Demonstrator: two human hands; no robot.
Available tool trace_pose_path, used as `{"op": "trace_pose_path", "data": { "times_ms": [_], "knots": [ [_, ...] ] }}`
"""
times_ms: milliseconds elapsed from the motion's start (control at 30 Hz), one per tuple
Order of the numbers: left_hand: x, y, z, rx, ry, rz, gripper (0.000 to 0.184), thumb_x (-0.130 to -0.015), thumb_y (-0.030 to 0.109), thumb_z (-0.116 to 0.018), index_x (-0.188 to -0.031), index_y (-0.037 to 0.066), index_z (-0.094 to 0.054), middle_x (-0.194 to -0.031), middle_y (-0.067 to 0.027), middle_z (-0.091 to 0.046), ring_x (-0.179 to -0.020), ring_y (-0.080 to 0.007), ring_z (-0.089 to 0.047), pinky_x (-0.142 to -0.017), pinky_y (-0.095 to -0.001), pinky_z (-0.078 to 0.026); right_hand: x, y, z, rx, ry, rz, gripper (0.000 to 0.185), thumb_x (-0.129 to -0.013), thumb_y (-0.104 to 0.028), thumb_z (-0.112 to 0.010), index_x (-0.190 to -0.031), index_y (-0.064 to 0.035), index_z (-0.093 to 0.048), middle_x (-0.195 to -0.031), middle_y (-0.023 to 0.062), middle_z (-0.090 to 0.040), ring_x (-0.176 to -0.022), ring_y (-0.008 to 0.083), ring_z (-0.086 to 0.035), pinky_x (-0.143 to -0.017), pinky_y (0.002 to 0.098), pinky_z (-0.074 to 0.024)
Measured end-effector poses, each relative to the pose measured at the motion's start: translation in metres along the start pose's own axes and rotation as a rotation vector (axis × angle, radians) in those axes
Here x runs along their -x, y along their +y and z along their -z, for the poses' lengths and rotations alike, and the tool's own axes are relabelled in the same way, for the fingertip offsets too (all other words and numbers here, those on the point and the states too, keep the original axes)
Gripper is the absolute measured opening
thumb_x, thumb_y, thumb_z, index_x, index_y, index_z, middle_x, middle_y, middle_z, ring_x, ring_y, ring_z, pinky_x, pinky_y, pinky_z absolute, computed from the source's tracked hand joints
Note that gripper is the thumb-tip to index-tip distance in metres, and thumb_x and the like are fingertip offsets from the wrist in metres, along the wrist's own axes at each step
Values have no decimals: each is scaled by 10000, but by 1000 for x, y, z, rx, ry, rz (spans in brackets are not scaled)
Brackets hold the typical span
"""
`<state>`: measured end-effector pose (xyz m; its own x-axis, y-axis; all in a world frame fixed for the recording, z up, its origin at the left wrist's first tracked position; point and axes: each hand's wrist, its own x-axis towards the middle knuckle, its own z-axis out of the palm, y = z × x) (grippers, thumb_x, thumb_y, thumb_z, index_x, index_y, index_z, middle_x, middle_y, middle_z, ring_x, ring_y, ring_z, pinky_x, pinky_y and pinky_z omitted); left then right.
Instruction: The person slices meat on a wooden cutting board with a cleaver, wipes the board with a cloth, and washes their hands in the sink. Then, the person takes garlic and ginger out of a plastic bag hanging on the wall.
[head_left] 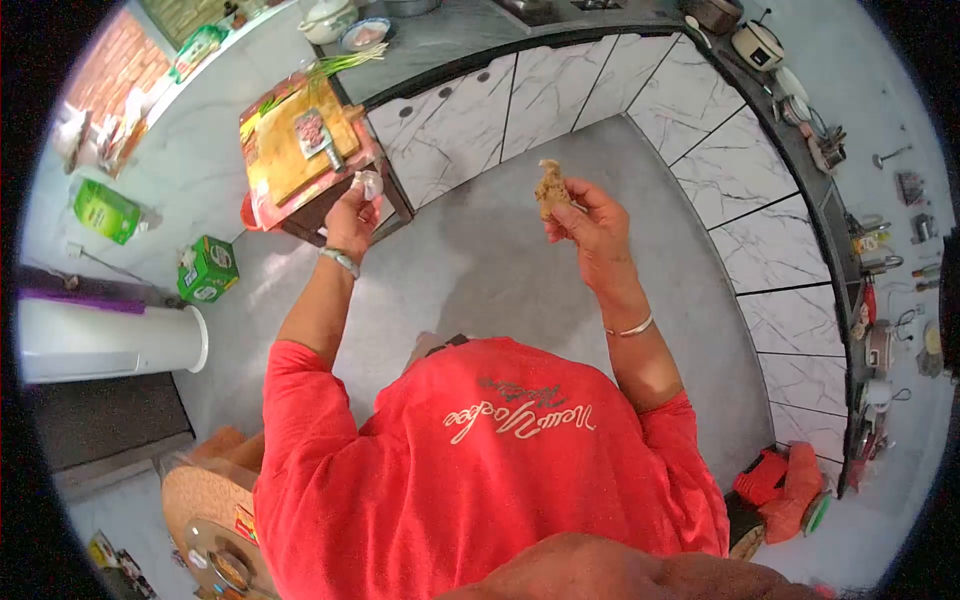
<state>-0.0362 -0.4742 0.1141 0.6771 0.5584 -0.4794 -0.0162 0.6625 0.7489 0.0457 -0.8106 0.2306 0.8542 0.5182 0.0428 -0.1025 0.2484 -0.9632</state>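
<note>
My right hand (597, 228) is raised over the floor, its fingers pinching a knobbly brown piece of ginger (550, 190). My left hand (350, 222) is closed around a small, crumpled, whitish piece that looks like thin plastic (369, 185). That hand is beside the near corner of a small table with a pink cover (268, 212). On the table lies a wooden cutting board (280, 160). A cleaver (335, 156) rests on the board, with chopped reddish meat (311, 130) at its blade. Green onions (345, 62) lie at the board's far edge.
A grey counter (450, 45) over marbled cabinets curves around the front and right. It carries a rice cooker (757, 46) and a plate (366, 35). Left are a green box (208, 270) and a white cylinder (120, 338). A round wooden table (190, 490) stands behind left.
</note>
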Motion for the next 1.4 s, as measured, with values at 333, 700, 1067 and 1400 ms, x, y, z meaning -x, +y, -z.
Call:
{"op": "trace_pose_path", "data": {
  "times_ms": [333,700,1067,1400],
  "knots": [
    [-169,44,-22,-169,74,-64,130,-849,164,-558,-920,56,-568,-762,-54,-587,-654,-162,-582,-555,-252,-448,-78,-2,-14,176,91,67,282,-825,-64,-597,-1088,26,-549,-857,65,-618,-684,100,-551,-591,231,-463],
    [-354,71,-22,-223,-4,-63,102,-793,119,-558,-797,20,-583,-692,-89,-615,-547,-179,-589,-432,-280,-447,-167,6,-43,-21,269,20,310,-842,-92,-591,-1112,46,-528,-848,80,-611,-682,138,-577,-595,268,-481],
    [-422,105,-33,-853,188,-197,347,-780,227,-607,-1023,-19,-581,-835,-169,-644,-694,-246,-634,-574,-335,-488,-132,-28,8,-132,531,192,272,-851,-93,-578,-1105,3,-557,-894,101,-608,-670,163,-575,-582,284,-492],
    [-316,40,-163,-668,-210,-688,316,-794,131,-538,-1068,-20,-589,-852,-75,-620,-701,-172,-572,-595,-285,-458,-33,-44,104,162,729,376,323,-815,59,-568,-1132,11,-531,-938,82,-603,-761,141,-594,-617,264,-522]
  ]
}}
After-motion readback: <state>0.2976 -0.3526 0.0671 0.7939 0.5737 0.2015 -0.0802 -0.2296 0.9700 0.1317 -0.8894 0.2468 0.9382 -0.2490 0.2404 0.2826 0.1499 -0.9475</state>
